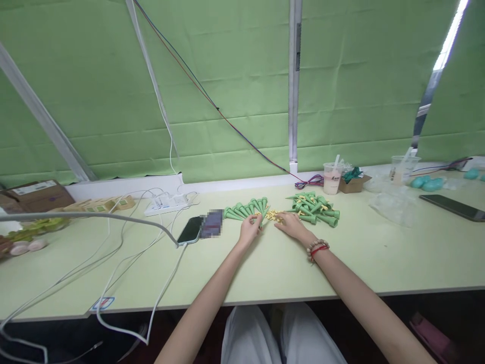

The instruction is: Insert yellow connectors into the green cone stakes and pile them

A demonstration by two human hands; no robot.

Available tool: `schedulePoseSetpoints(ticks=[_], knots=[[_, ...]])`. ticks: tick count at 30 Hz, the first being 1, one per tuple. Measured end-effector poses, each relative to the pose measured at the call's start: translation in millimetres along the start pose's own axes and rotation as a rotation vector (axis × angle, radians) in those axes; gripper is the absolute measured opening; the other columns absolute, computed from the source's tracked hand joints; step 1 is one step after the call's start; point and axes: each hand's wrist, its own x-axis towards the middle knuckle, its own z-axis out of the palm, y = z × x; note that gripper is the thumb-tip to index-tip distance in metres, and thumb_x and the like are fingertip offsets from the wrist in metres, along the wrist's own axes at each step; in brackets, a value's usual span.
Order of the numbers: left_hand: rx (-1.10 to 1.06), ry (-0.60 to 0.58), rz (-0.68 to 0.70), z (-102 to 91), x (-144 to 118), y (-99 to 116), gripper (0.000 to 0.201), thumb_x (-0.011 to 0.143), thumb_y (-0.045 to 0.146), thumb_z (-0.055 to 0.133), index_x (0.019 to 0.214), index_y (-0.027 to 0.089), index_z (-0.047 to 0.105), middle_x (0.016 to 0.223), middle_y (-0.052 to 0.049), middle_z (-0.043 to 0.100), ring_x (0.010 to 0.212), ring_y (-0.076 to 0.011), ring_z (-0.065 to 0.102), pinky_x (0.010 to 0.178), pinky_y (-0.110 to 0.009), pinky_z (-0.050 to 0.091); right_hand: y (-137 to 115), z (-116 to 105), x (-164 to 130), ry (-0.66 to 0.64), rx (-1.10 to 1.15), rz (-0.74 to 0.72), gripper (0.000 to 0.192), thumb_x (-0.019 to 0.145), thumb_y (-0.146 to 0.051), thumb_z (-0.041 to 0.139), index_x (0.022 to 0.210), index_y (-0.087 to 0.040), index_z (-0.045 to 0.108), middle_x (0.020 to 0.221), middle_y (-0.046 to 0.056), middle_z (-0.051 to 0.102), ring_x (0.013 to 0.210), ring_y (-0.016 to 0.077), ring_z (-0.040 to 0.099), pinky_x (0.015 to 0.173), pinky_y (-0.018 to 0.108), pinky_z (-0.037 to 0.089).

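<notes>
My left hand (250, 230) is closed, fingers bent around a green cone-shaped piece (264, 221) whose narrow end shows at the fingertips. My right hand (293, 225) reaches over a small heap of yellow bits (272, 215), its fingers apart and touching the heap's right side. Beyond my left hand, several green cones (242, 209) lie fanned out side by side. To the right of the heap is a jumbled pile of green cones (316, 207) with some yellow bits among them. My right palm hides part of the heap.
Left of the cones lie a phone (190, 230) and a blurred dark rectangle (212, 224). White cables (125, 255) run across the table from a power strip (166, 203). Back right are a drink cup (332, 179), a small cardboard box (354, 183), plastic bags (392, 205) and another phone (452, 206).
</notes>
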Motion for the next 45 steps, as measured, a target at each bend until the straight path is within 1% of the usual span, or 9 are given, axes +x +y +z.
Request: schedulePoseSetpoints(ticks=[5,11,15,20,22,25,32,39,45], knots=[[-0.126,-0.016,-0.112,-0.4,-1.1,1.5,0.032,0.074,0.047,0.053,0.077,0.016,0.054,0.047,0.001,0.056,0.037,-0.0084,0.044,0.039,-0.019,0.027,3.9,4.2,3.7,0.034,0.145,0.024,0.024,0.078,-0.014,0.057,0.1,-0.013,0.065,0.1,0.011,0.064,0.093,0.019,0.059,0.085,0.03,0.043],[-0.164,0.008,-0.134,-5.7,1.4,3.3,0.029,0.075,0.045,0.05,0.076,0.016,0.051,0.047,0.002,0.054,0.036,-0.0086,0.044,0.037,-0.019,0.024,1.5,8.0,3.2,0.083,0.257,0.027,0.023,0.074,-0.011,0.059,0.096,-0.014,0.064,0.098,0.009,0.062,0.082,0.0161,0.061,0.078,0.03,0.047],[-0.172,0.002,-0.139,-4.5,2.3,1.2,0.027,0.075,0.043,0.049,0.077,0.016,0.051,0.047,0.002,0.054,0.035,-0.0082,0.043,0.037,-0.019,0.024,1.5,9.4,4.3,0.085,0.248,0.046,0.025,0.073,-0.012,0.062,0.097,-0.013,0.064,0.097,0.009,0.063,0.081,0.0164,0.061,0.077,0.03,0.048],[-0.177,-0.004,-0.147,-3.3,2.1,1.3,0.024,0.076,0.039,0.047,0.078,0.016,0.051,0.046,0.002,0.054,0.032,-0.0073,0.042,0.036,-0.019,0.024,-1.2,7.0,3.8,0.085,0.184,0.108,0.043,0.072,-0.02,0.067,0.113,-0.015,0.06,0.097,0.009,0.067,0.088,0.0197,0.062,0.077,0.03,0.047],[-0.18,-0.006,-0.146,-3.5,2.1,1.5,0.024,0.076,0.04,0.047,0.078,0.016,0.051,0.046,0.002,0.054,0.032,-0.0074,0.042,0.036,-0.019,0.023,-1.9,5.2,2.9,0.093,0.143,0.162,0.047,0.07,-0.025,0.069,0.115,-0.017,0.059,0.097,0.008,0.068,0.089,0.0217,0.062,0.075,0.031,0.047],[-0.183,-0.011,-0.143,-3.5,2.0,1.4,0.025,0.076,0.041,0.048,0.078,0.016,0.05,0.046,0.002,0.054,0.031,-0.0077,0.042,0.035,-0.019,0.023,-0.3,5.0,2.5,0.11,0.152,0.226,0.043,0.07,-0.023,0.068,0.112,-0.018,0.06,0.094,0.006,0.069,0.084,0.0206,0.063,0.07,0.03,0.047],[-0.186,-0.026,-0.142,-3.1,0.7,2.1,0.023,0.078,0.038,0.046,0.08,0.016,0.051,0.046,0.002,0.054,0.03,-0.0071,0.041,0.034,-0.019,0.023,4.5,11.0,5.2,0.131,0.185,0.239,0.035,0.069,-0.014,0.065,0.104,-0.014,0.062,0.085,0.005,0.068,0.073,0.0151,0.062,0.067,0.026,0.046],[-0.187,-0.029,-0.142,-3.5,0.3,2.3,0.021,0.078,0.037,0.046,0.078,0.016,0.051,0.046,0.002,0.054,0.029,-0.0072,0.041,0.033,-0.019,0.023,-1.9,5.9,1.7,0.099,0.135,0.241,0.035,0.071,-0.027,0.066,0.103,-0.016,0.062,0.086,0.005,0.066,0.076,0.0164,0.061,0.064,0.026,0.043],[-0.19,-0.03,-0.135,-2.2,1.5,-0.3,0.022,0.077,0.038,0.047,0.077,0.016,0.051,0.044,0.002,0.054,0.028,-0.0071,0.041,0.032,-0.019,0.022,-10.0,0.4,-0.8,0.051,0.133,0.285,0.035,0.07,-0.03,0.066,0.101,-0.015,0.062,0.084,0.005,0.067,0.079,0.0171,0.062,0.064,0.025,0.041]])
